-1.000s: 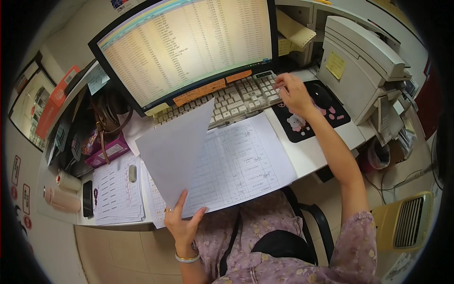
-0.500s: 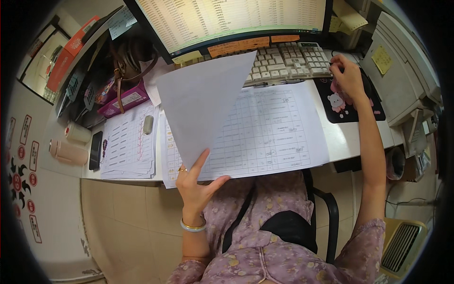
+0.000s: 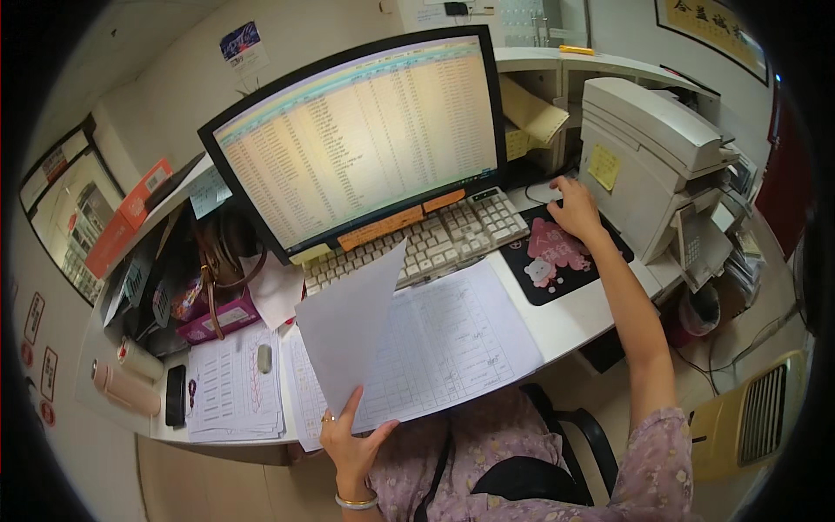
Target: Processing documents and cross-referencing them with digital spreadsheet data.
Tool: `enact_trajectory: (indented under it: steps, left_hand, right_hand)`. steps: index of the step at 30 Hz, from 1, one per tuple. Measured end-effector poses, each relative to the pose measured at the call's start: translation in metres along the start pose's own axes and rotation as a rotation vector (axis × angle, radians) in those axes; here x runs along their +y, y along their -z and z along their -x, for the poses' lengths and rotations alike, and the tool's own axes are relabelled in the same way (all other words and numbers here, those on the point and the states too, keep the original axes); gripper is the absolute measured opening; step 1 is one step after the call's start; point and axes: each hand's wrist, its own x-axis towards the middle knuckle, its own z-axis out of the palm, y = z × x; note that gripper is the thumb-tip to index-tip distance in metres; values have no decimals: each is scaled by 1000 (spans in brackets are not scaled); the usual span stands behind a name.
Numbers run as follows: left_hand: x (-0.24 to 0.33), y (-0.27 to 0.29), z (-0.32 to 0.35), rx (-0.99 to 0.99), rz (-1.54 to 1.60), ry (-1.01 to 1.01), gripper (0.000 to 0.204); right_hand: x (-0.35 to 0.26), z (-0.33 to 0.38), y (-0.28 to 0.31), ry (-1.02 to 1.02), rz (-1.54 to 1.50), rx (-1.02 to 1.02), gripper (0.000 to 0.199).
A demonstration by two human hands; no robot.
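My left hand (image 3: 352,439) grips the lower corner of a white sheet of paper (image 3: 348,331), held lifted and tilted over a large printed table sheet (image 3: 452,335) on the desk. My right hand (image 3: 574,209) rests over a computer mouse, mostly hidden, at the far end of a black mouse pad with a pink cartoon print (image 3: 561,257). A beige keyboard (image 3: 435,239) lies between the papers and a wide monitor (image 3: 365,143) showing a spreadsheet.
A grey printer (image 3: 661,148) stands at the right. A stack of printed sheets (image 3: 233,396), a black phone (image 3: 176,396) and a pink bottle (image 3: 126,387) lie at the left, behind them a brown bag (image 3: 222,257). A beige appliance (image 3: 752,418) stands on the floor.
The view has tilted up, so the monitor and printer are in full view again. My right hand has moved from the keyboard's right end onto the mouse. My left hand keeps the sheet lifted.
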Motion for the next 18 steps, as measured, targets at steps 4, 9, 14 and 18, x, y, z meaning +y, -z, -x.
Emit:
enact_trajectory:
  steps: [4, 9, 14, 18]
  left_hand:
    - [1, 1, -4, 2, 18, 20, 66]
    - [-12, -2, -6, 54, 6, -9, 62]
    - [-7, -1, -8, 69, -7, -11, 58]
    - [-3, -1, -6, 67, 17, -10, 57]
  right_hand:
    - [23, 10, 13, -18, 258, -161, 36]
    - [23, 36, -4, -7, 122, -83, 44]
    - [32, 36, -9, -10, 28, -18, 44]
    - [29, 42, -1, -12, -12, -22, 44]
